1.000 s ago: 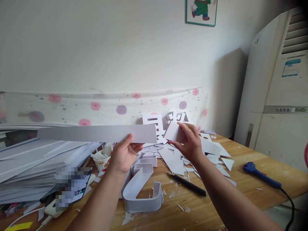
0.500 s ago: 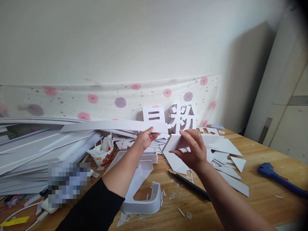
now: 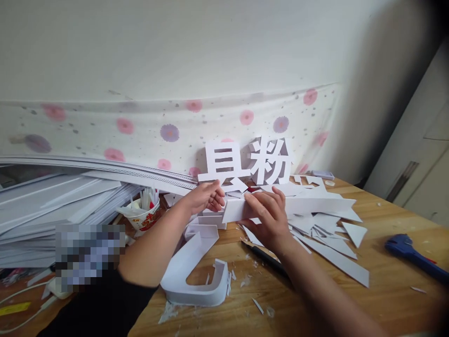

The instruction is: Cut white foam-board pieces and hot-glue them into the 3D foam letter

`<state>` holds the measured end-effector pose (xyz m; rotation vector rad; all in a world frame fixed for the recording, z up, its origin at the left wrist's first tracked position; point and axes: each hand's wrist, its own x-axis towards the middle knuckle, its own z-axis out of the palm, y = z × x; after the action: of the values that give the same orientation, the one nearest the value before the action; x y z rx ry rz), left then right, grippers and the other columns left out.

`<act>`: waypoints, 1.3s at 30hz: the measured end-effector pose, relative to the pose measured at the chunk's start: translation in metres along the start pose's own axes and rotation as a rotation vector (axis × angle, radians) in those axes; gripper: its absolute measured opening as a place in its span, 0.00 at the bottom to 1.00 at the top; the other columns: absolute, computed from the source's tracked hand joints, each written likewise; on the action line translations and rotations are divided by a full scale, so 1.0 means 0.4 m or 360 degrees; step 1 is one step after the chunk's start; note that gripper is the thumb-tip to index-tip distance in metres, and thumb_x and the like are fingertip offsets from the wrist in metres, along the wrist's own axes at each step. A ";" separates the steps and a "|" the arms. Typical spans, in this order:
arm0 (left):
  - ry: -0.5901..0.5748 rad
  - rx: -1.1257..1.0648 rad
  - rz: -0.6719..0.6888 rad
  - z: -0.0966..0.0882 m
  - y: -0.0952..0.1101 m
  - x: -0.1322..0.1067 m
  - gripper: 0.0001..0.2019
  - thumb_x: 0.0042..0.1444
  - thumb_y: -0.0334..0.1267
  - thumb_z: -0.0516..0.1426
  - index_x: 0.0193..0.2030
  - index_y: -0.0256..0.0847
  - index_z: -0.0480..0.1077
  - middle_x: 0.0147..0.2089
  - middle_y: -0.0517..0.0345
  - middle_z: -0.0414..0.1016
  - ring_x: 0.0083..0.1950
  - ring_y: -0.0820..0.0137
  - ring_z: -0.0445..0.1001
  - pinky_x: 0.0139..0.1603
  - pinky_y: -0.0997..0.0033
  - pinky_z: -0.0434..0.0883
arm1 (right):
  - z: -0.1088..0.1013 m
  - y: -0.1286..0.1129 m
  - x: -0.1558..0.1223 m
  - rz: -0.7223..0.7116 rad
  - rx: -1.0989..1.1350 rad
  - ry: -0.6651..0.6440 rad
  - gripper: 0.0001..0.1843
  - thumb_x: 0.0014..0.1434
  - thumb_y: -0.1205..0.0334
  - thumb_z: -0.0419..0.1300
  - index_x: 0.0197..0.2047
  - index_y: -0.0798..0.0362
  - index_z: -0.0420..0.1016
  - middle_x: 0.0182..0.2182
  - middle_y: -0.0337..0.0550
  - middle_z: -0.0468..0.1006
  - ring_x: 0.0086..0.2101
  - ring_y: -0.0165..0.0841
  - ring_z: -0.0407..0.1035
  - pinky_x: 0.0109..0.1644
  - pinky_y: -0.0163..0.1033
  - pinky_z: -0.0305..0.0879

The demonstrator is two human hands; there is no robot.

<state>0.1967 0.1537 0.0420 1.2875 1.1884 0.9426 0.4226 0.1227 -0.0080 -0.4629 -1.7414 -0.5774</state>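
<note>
holds a long, flat white board strip (image 3: pixel 301 206) in the right hand (image 3: pixel 268 215), pinched between thumb and fingers, apparently to leave its left end clear; has it above the brown wooden table (image 3: pixel 382 224), short of the back edge. poses the left hand (image 3: pixel 206 196) beside that end, loosely curled with nothing visible inside.

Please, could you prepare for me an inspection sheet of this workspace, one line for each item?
Surface: light-brown wooden table, bearing thin white slivers.
Job's things: long white strip, in the right hand; curved white walled piece, on the table.
Clutter: flat white angular offcuts; slim black pen-shaped tool; blue gun-shaped tool; printed cup holding white strips.
Hands: right grips the long strip; left hand is near its left end, fingers curled, contact unclear.
Cables: white cables, lower left.
Surroundings: white wall; flower-patterned white cloth along it.
</note>
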 end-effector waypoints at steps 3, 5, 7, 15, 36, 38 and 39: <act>-0.0205 0.0085 0.0195 0.005 0.031 -0.118 0.36 0.35 0.68 0.63 0.39 0.36 0.75 0.34 0.53 0.77 0.34 0.66 0.75 0.31 0.71 0.71 | 0.014 -0.019 0.009 0.0015 -0.0054 -0.0251 0.29 0.63 0.53 0.61 0.64 0.50 0.62 0.46 0.48 0.74 0.47 0.42 0.66 0.64 0.59 0.45; -0.0274 0.0437 0.0484 0.015 0.033 -0.175 0.29 0.42 0.61 0.65 0.42 0.37 0.76 0.37 0.54 0.78 0.38 0.66 0.74 0.35 0.72 0.71 | 0.024 -0.040 0.019 -0.0025 -0.0072 -0.0370 0.29 0.62 0.55 0.63 0.64 0.49 0.62 0.47 0.46 0.75 0.46 0.40 0.65 0.65 0.57 0.44; -0.0015 0.0633 0.0724 0.021 0.017 -0.208 0.18 0.49 0.51 0.64 0.37 0.38 0.77 0.36 0.55 0.78 0.36 0.68 0.73 0.36 0.73 0.70 | 0.033 -0.058 0.030 -0.0084 -0.0085 -0.0448 0.30 0.62 0.54 0.62 0.65 0.48 0.61 0.48 0.45 0.74 0.46 0.40 0.64 0.65 0.57 0.43; 0.0465 0.0618 0.0619 -0.058 -0.102 -0.248 0.09 0.51 0.43 0.61 0.30 0.40 0.76 0.27 0.59 0.75 0.28 0.71 0.71 0.29 0.76 0.65 | 0.026 0.026 -0.015 -0.0040 -0.0334 -0.0752 0.40 0.55 0.46 0.67 0.66 0.44 0.59 0.44 0.45 0.74 0.44 0.42 0.64 0.63 0.59 0.41; -0.0335 0.1031 0.0004 -0.035 -0.176 -0.287 0.21 0.60 0.53 0.51 0.24 0.41 0.70 0.20 0.61 0.66 0.21 0.73 0.62 0.19 0.75 0.54 | 0.053 0.056 -0.131 0.0001 -0.0167 -0.1080 0.34 0.58 0.40 0.63 0.64 0.40 0.65 0.38 0.43 0.73 0.42 0.42 0.65 0.62 0.60 0.45; -0.0437 0.0965 -0.0018 -0.037 -0.172 -0.288 0.21 0.59 0.54 0.51 0.26 0.41 0.71 0.21 0.60 0.65 0.21 0.73 0.61 0.18 0.76 0.54 | 0.047 0.050 -0.123 0.0024 -0.0204 -0.1080 0.33 0.58 0.41 0.63 0.64 0.39 0.66 0.39 0.43 0.72 0.42 0.42 0.65 0.62 0.61 0.45; -0.0490 0.0907 -0.0033 -0.038 -0.170 -0.287 0.21 0.59 0.55 0.51 0.28 0.41 0.73 0.22 0.60 0.65 0.21 0.73 0.61 0.18 0.76 0.54 | 0.043 0.046 -0.119 0.0033 -0.0208 -0.1081 0.32 0.58 0.41 0.63 0.63 0.39 0.66 0.39 0.43 0.72 0.42 0.41 0.65 0.62 0.61 0.46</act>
<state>0.1534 0.0381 -0.0107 1.7901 1.2627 0.3688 0.4312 0.1473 -0.0549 -0.8371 -2.3434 -0.5565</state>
